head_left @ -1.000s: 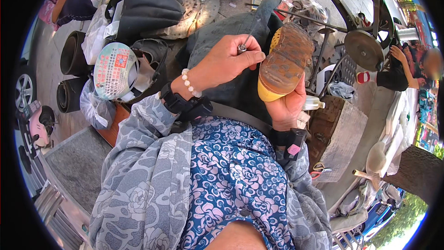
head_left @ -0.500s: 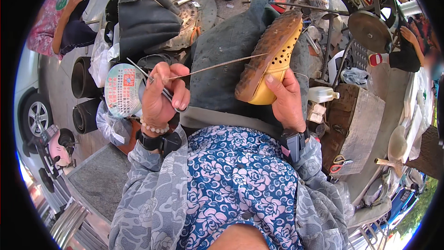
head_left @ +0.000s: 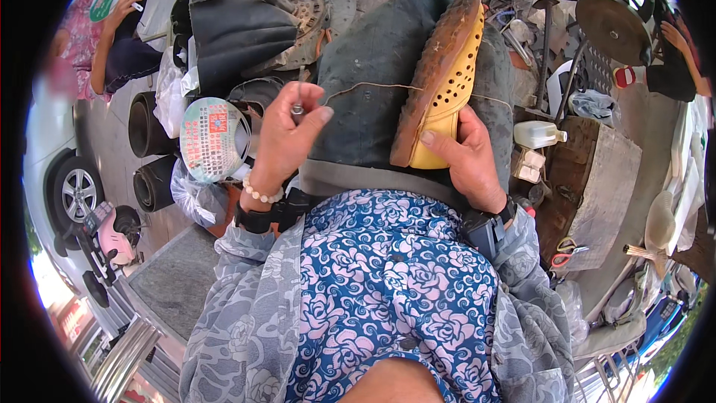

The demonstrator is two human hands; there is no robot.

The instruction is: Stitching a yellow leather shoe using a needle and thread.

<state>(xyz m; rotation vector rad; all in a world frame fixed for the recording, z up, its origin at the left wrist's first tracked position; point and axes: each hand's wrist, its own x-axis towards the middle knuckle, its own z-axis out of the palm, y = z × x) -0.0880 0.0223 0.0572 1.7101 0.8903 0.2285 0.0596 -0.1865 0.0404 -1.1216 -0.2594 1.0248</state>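
Observation:
A yellow clog (head_left: 450, 89) with rows of round holes and a thick brown sole (head_left: 430, 78) is tilted on its side above my lap. My right hand (head_left: 473, 157) grips it by the heel end, thumb on the yellow side. A thin brown thread (head_left: 365, 84) runs loosely from beside my left hand (head_left: 287, 134) to the sole, and another length comes out on the clog's far right side. My left hand, fingers curled, holds a slim metal awl (head_left: 298, 107) whose tip points up; its outline is partly blurred. Whether those fingers also pinch the thread is unclear.
A dark cloth (head_left: 365, 127) covers my lap. Left of it are a round printed fan (head_left: 212, 138) and black rubber sheets (head_left: 239, 26). To the right stand a white bottle (head_left: 538, 134), a wooden box (head_left: 597, 194) with scissors (head_left: 568, 251), and a metal machine wheel (head_left: 613, 27). Other people sit nearby.
My left hand has turned and moved slightly right, bringing the awl upright. The thread, taut before, now hangs slack. My right hand keeps its hold on the clog, which stands a little steeper.

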